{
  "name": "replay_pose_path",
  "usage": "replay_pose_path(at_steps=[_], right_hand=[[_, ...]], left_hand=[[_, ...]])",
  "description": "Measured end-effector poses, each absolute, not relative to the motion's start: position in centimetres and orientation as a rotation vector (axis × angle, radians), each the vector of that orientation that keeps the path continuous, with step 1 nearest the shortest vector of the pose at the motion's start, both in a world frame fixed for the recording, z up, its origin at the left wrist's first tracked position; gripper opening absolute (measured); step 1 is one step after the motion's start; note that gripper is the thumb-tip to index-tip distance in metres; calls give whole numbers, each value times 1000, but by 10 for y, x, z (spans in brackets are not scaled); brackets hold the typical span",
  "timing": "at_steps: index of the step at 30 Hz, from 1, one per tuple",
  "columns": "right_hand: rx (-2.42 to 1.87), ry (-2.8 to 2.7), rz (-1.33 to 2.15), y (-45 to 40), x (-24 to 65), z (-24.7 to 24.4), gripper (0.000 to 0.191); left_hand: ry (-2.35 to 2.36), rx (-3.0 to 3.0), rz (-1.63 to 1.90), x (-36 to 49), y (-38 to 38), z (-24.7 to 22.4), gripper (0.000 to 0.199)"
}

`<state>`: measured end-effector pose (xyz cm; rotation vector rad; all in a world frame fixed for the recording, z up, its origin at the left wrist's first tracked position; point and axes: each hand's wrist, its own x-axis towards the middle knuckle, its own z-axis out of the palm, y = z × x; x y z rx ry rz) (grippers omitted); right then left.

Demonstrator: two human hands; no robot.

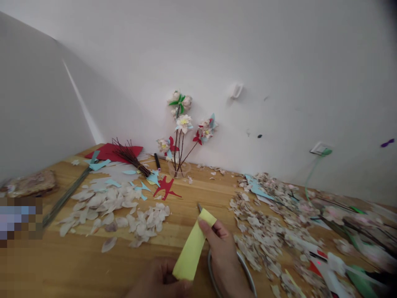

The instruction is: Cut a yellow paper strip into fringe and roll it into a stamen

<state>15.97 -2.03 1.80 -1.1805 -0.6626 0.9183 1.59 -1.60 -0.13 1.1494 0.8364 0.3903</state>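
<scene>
A strip of yellow paper (190,252) slants between my two hands above the wooden table. My left hand (161,277) grips its lower end. With thumb and fingers, my right hand (221,248) pinches the upper end. Around and beneath the right hand shows a pair of scissors: a grey handle loop (249,276) near the wrist and a dark blade tip (199,205) past the paper. Whether the right hand bears on the scissors or they lie under it, I cannot tell. Pale loose petals (149,221) lie on the table left of the paper.
Handmade flowers (184,121) on twigs stand in a clear cup (182,169) by the wall. A twig bundle (132,159), red paper (107,151) and red scrap (167,188) lie left. Dried petals (260,231) and a white glue gun (325,269) are right.
</scene>
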Motion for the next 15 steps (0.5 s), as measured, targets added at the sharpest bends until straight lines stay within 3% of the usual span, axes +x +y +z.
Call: replay_pose_path(at_steps=[15], right_hand=[[-1183, -586, 933, -13, 167, 17, 28]], left_hand=[[792, 1060, 507, 14, -20, 0, 51]])
